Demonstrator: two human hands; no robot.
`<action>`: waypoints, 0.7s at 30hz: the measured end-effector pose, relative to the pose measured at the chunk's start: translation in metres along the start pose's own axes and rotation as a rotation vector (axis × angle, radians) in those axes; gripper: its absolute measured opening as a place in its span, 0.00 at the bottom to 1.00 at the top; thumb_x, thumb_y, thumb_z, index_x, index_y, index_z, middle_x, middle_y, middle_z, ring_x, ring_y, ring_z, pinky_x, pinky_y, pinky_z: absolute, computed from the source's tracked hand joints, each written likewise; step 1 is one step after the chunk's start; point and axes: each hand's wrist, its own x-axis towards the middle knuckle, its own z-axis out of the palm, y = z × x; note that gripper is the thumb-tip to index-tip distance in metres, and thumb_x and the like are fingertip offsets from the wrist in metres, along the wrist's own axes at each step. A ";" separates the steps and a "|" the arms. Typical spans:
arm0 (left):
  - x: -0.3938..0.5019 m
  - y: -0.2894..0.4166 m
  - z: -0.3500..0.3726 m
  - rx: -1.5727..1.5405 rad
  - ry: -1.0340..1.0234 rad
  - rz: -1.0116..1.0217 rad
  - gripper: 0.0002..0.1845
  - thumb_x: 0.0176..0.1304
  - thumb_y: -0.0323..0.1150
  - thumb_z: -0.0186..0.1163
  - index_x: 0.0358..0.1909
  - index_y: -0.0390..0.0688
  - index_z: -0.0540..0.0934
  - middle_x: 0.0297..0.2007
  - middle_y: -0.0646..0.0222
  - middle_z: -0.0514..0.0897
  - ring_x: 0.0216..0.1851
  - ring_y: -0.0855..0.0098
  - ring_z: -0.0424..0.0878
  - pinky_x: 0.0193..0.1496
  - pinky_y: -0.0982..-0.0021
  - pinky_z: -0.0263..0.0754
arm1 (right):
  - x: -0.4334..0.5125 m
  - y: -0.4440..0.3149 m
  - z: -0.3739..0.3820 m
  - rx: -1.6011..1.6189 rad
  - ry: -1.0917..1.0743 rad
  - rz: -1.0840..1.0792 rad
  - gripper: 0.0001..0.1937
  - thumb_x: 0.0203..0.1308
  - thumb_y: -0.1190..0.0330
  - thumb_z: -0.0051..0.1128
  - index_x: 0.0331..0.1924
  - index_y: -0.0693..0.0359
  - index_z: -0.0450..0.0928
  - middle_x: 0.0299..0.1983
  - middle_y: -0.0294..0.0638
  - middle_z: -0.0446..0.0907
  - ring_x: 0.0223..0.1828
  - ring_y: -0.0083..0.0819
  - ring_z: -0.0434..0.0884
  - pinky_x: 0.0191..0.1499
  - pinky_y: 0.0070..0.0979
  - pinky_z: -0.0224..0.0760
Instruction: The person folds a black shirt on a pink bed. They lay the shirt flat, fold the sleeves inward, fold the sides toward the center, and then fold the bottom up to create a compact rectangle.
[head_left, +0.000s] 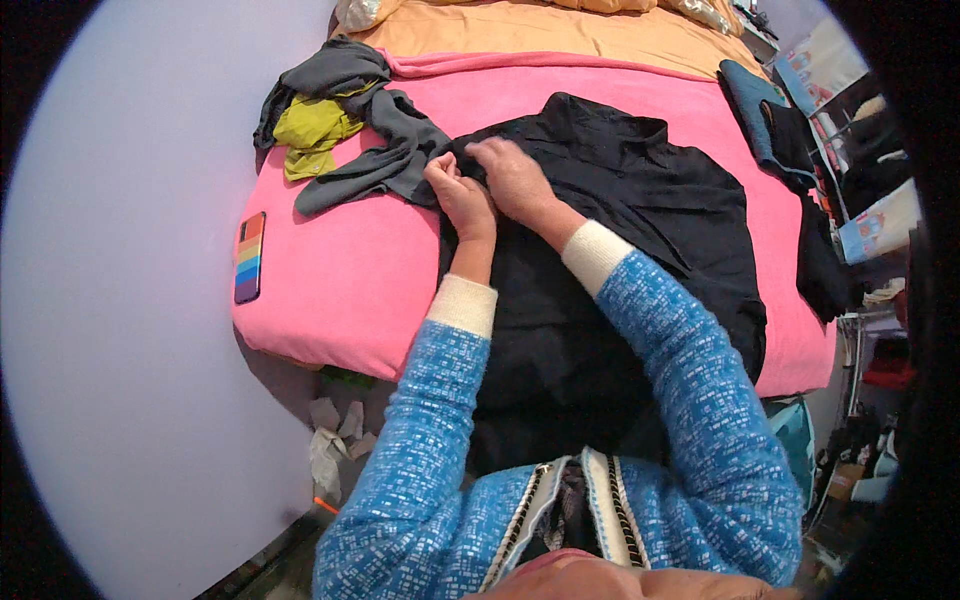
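Note:
A black collared garment (622, 187), which looks like a shirt, lies spread over the pink blanket (337, 277) on a bed, its collar pointing away from me. My left hand (463, 201) is at the garment's left shoulder edge, thumb and fingers pinched together on the black cloth. Just right of it, my right hand (516, 178) bends over the same shoulder, fingertips down at the fabric. Whether those right fingers grip the cloth is hidden. Both wrists nearly touch.
A grey garment (397, 150) and yellow-green cloth (315, 127) are heaped at the left. A rainbow-striped phone case (250, 259) lies near the bed's left edge by the wall (135, 262). Folded dark clothes (765, 127) line the right edge, beside crowded shelves.

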 end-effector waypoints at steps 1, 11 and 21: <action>0.001 -0.001 0.000 -0.065 -0.023 -0.047 0.15 0.64 0.13 0.41 0.51 0.32 0.64 0.55 0.46 0.73 0.57 0.56 0.77 0.66 0.59 0.73 | 0.001 -0.001 0.000 0.113 -0.213 0.085 0.22 0.64 0.74 0.53 0.63 0.61 0.77 0.62 0.49 0.78 0.58 0.51 0.79 0.62 0.41 0.74; 0.005 0.004 0.005 -0.115 -0.231 -0.293 0.14 0.75 0.36 0.48 0.50 0.35 0.73 0.67 0.43 0.69 0.77 0.49 0.56 0.78 0.57 0.52 | -0.066 -0.039 -0.055 0.028 -0.366 0.058 0.25 0.68 0.65 0.56 0.66 0.65 0.71 0.71 0.56 0.69 0.73 0.52 0.69 0.75 0.42 0.59; -0.003 0.011 0.008 0.528 -0.294 0.248 0.24 0.61 0.30 0.66 0.57 0.37 0.70 0.64 0.45 0.70 0.68 0.43 0.67 0.69 0.51 0.65 | -0.147 -0.028 -0.097 -0.151 -0.426 0.071 0.34 0.74 0.48 0.50 0.73 0.62 0.65 0.77 0.50 0.62 0.80 0.45 0.56 0.80 0.46 0.47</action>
